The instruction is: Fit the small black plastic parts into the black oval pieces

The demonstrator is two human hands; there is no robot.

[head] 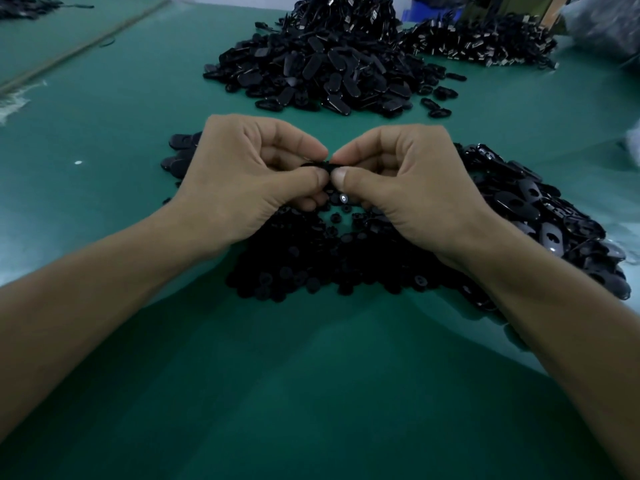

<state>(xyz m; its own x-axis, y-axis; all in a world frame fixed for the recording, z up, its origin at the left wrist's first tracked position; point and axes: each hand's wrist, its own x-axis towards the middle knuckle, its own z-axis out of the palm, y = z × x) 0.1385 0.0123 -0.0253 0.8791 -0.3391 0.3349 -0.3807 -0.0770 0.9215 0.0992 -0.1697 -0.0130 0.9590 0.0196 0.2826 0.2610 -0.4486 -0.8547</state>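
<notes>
My left hand [242, 174] and my right hand [408, 181] meet fingertip to fingertip above the green table. Between thumbs and forefingers they pinch one black oval piece [323, 165], mostly hidden by the fingers. Whether a small part sits in it cannot be told. Directly below the hands lies a heap of small black round plastic parts [311, 265]. A pile of black oval pieces [540, 216] spreads to the right of my right hand, and a few ovals [176, 161] lie left of my left hand.
A large mound of black oval pieces [322, 71] rises at the far middle of the green table [311, 393]. Behind it to the right is a pile of black parts with metal clips [485, 43]. Blue bins [426, 8] stand at the back.
</notes>
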